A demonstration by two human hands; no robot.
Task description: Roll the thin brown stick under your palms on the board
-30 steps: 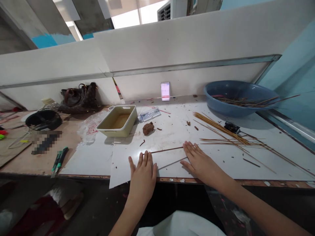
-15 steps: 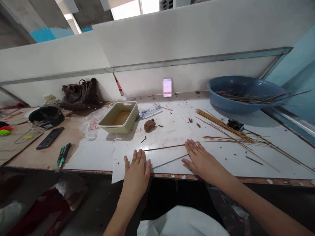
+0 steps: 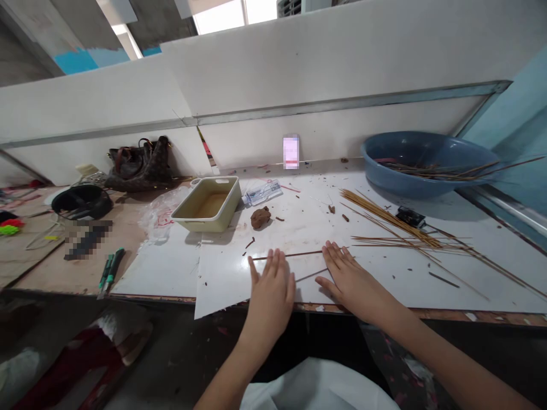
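Head view, bench entry: my left hand [image 3: 271, 302] and right hand [image 3: 354, 285] are lying spread flat on a white sheet [image 3: 222, 279], fingertips just beside a thin brown stick [image 3: 294, 255].

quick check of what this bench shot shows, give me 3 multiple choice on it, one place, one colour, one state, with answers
1. Where does the brown clay lump lie?
A. on the white sheet, right of the cream tray
B. inside the tray
C. on the bare wood at far left

2. What colour is the basin holding sticks?
A. red
B. green
C. blue

3. How do the left hand and right hand stand?
A. both clenched into fists
B. both open, fingers spread
C. the left hand gripping pliers

1: A, the lump sits on the sheet beside the tray.
2: C, its rim and wall show blue.
3: B, both lie palm down, neither closed on anything.
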